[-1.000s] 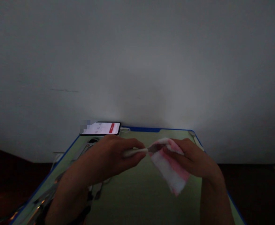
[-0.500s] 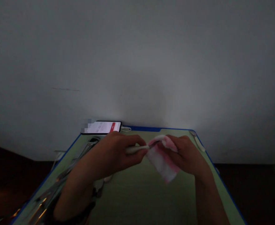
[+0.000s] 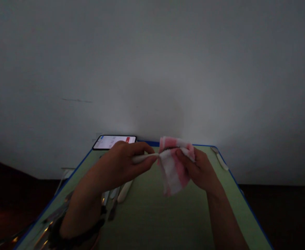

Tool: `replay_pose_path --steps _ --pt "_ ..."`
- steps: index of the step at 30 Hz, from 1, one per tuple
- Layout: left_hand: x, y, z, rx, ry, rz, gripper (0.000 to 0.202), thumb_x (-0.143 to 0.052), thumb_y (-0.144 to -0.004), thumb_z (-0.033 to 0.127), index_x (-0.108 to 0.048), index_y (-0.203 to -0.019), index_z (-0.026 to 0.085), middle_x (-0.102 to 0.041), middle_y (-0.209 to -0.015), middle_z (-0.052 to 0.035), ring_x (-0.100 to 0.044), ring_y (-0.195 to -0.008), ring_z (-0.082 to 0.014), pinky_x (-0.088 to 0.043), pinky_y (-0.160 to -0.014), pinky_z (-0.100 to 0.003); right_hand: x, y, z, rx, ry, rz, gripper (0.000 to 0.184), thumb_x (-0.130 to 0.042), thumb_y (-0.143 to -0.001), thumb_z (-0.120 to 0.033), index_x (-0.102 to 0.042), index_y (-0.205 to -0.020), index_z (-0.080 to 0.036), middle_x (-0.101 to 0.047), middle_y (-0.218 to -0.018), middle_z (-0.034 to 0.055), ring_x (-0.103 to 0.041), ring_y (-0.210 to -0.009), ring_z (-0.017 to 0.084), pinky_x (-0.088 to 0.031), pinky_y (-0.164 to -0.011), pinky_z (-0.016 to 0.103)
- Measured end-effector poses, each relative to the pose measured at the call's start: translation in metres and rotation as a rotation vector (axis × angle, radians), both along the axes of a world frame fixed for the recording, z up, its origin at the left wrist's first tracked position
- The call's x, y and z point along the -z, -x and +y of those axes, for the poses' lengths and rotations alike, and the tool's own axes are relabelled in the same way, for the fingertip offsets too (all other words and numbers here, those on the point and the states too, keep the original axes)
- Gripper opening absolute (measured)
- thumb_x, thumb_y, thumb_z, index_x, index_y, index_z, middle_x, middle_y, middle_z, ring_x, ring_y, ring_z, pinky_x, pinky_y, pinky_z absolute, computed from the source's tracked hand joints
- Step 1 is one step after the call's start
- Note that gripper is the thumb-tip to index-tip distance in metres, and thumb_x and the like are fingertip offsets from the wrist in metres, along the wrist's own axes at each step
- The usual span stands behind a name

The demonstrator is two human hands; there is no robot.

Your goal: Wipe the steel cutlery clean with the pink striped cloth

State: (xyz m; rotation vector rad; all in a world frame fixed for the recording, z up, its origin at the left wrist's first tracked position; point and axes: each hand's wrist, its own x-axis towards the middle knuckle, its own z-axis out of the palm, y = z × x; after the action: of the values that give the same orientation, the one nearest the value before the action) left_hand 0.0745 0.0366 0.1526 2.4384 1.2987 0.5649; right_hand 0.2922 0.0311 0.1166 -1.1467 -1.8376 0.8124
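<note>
My left hand (image 3: 126,161) pinches the pale handle of a piece of cutlery (image 3: 142,158) held level above the table. Its far end runs into a pink-and-white cloth (image 3: 174,166), which hides the head, so I cannot tell which kind of cutlery it is. Closed on the cloth is my right hand (image 3: 200,170), its thumb pressing the fabric over the covered end. One corner of the cloth hangs down below the fingers.
A lit phone (image 3: 116,141) lies at the table's back left. Several metal utensils (image 3: 45,229) lie along the left side, partly behind my left arm. A pale-handled utensil (image 3: 222,161) rests at the back right corner. The wall (image 3: 154,86) stands right behind the blue-edged table (image 3: 162,225).
The cloth has been spread and folded over the cutlery's end, with my right thumb now on top. Both hands have shifted slightly left.
</note>
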Motion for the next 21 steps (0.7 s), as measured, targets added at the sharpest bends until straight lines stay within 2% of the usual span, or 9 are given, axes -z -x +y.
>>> replay_pose_path --steps 3,5,8,12,15,18,21 --pt "0.002 -0.002 0.002 0.086 0.082 0.046 0.028 -0.041 -0.087 0.034 -0.063 -0.084 0.018 -0.056 -0.056 0.0043 -0.049 -0.048 -0.0077 -0.031 -0.047 -0.018 0.0 0.002 0.002 -0.063 -0.017 -0.06 0.033 -0.041 -0.087 -0.039 -0.06 -0.101 -0.017 -0.066 -0.083 0.0039 -0.058 -0.071 0.014 -0.043 -0.061 0.023" --pt "0.003 -0.006 0.003 0.131 0.074 0.058 0.026 -0.041 -0.088 0.031 -0.063 -0.086 0.018 -0.058 -0.059 0.0038 -0.051 -0.05 -0.0082 -0.031 -0.049 -0.019 0.0 0.004 0.003 -0.073 -0.033 -0.115 0.03 -0.042 -0.087 -0.036 -0.058 -0.107 -0.019 -0.066 -0.087 0.0035 -0.059 -0.074 0.014 -0.042 -0.065 0.024" --pt "0.003 -0.01 0.003 0.134 0.016 0.077 0.027 -0.041 -0.089 0.034 -0.064 -0.086 0.019 -0.061 -0.063 0.0025 -0.054 -0.053 -0.0094 -0.032 -0.051 -0.02 -0.001 0.007 0.004 -0.101 -0.018 -0.184 0.029 -0.043 -0.087 -0.034 -0.058 -0.11 -0.023 -0.067 -0.09 0.0017 -0.059 -0.075 0.013 -0.041 -0.065 0.022" --pt "0.005 -0.01 0.004 0.133 0.023 0.096 0.035 -0.038 -0.09 0.039 -0.065 -0.08 0.019 -0.063 -0.064 0.0011 -0.055 -0.055 -0.0102 -0.033 -0.052 -0.02 -0.005 0.003 0.003 -0.134 0.004 -0.25 0.029 -0.043 -0.087 -0.033 -0.058 -0.11 -0.025 -0.067 -0.089 0.0 -0.059 -0.072 0.012 -0.041 -0.063 0.022" --pt "0.007 -0.004 0.005 0.123 0.02 0.093 0.036 -0.038 -0.09 0.04 -0.063 -0.076 0.017 -0.06 -0.061 0.0017 -0.053 -0.052 -0.0091 -0.032 -0.05 -0.02 -0.009 -0.008 0.003 -0.099 -0.013 -0.285 0.03 -0.043 -0.087 -0.035 -0.06 -0.107 -0.022 -0.068 -0.09 0.0025 -0.06 -0.074 0.015 -0.042 -0.067 0.024" --pt "0.009 0.003 0.006 0.086 0.056 0.074 0.036 -0.037 -0.09 0.04 -0.06 -0.075 0.017 -0.055 -0.053 0.0039 -0.049 -0.046 -0.008 -0.031 -0.046 -0.019 -0.009 -0.02 0.004 -0.004 -0.02 -0.312 0.031 -0.043 -0.086 -0.04 -0.063 -0.098 -0.02 -0.068 -0.087 0.0045 -0.06 -0.073 0.017 -0.042 -0.065 0.026" --pt "0.008 0.002 0.006 0.104 0.152 0.027 0.031 -0.036 -0.091 0.036 -0.06 -0.084 0.018 -0.057 -0.057 0.0043 -0.052 -0.049 -0.0079 -0.033 -0.048 -0.018 -0.008 -0.026 0.005 -0.005 0.02 -0.31 0.033 -0.043 -0.085 -0.043 -0.063 -0.096 -0.02 -0.068 -0.082 0.0032 -0.059 -0.068 0.016 -0.042 -0.062 0.025"
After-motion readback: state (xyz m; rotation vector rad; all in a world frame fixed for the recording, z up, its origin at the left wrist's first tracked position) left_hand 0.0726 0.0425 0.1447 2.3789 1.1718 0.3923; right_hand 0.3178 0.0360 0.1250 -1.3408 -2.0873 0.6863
